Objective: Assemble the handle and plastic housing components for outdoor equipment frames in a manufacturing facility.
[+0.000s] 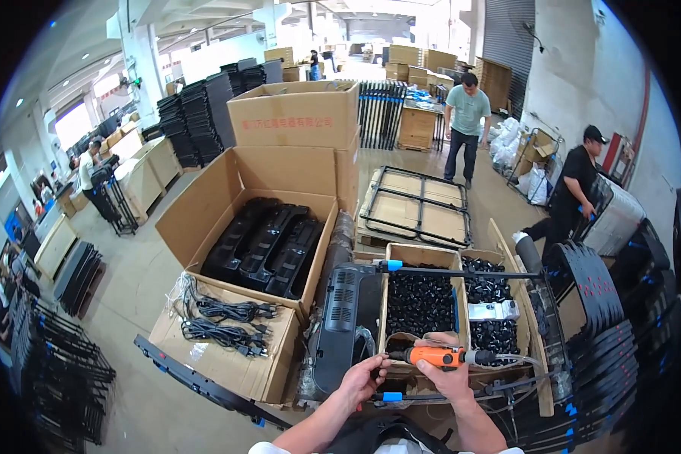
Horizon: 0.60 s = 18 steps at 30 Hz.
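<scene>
My right hand (pixel 448 380) is wrapped round an orange and black power screwdriver (pixel 434 356), which lies level with its tip toward the left. A hose (pixel 518 357) runs from its rear end. Close to that tip, the fingers of my left hand (pixel 363 380) are pinched together; whatever they hold is too small to make out. Below the tool runs a black metal frame (pixel 424 396) with blue tape. Left of it lies a black plastic housing (pixel 343 303) with vent slots. Behind my hands stands a wooden bin (pixel 387 318) full of small black parts (pixel 422 303).
Coiled black cables (pixel 227 318) lie on a carton to the left. An open carton (pixel 280 163) behind holds black housings (pixel 268 246). More black frames (pixel 416 204) lie beyond the bins. At the right, one person (pixel 575 181) handles a panel; another person (pixel 467 113) stands farther back.
</scene>
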Each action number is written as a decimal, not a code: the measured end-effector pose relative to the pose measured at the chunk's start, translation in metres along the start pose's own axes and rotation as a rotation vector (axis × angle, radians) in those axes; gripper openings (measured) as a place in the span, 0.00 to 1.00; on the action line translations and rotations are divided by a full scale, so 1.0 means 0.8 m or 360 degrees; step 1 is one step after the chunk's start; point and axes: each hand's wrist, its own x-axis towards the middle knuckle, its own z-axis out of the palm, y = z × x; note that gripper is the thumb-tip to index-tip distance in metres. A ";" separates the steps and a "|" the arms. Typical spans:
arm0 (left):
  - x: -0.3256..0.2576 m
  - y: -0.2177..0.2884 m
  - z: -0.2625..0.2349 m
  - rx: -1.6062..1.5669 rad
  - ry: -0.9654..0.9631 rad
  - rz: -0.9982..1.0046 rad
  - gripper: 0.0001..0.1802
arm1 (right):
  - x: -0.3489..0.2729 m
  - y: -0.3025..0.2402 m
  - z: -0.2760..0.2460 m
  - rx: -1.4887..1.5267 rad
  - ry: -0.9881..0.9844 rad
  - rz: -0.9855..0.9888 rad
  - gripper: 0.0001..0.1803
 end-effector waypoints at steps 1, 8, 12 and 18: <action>0.003 0.001 -0.009 -0.0101 0.0043 0.0003 0.12 | 0.002 0.012 0.003 -0.0020 -0.0040 0.0015 0.32; 0.004 0.020 -0.023 -0.0395 0.0019 0.0153 0.14 | 0.019 0.033 0.046 -0.0081 -0.0029 0.0173 0.32; 0.003 0.035 -0.031 -0.0580 -0.0007 0.0207 0.15 | 0.033 0.048 0.072 -0.0093 -0.0035 0.0147 0.31; 0.009 0.058 -0.035 -0.0888 0.0025 0.0184 0.16 | 0.055 0.069 0.103 -0.0153 -0.0116 0.0228 0.30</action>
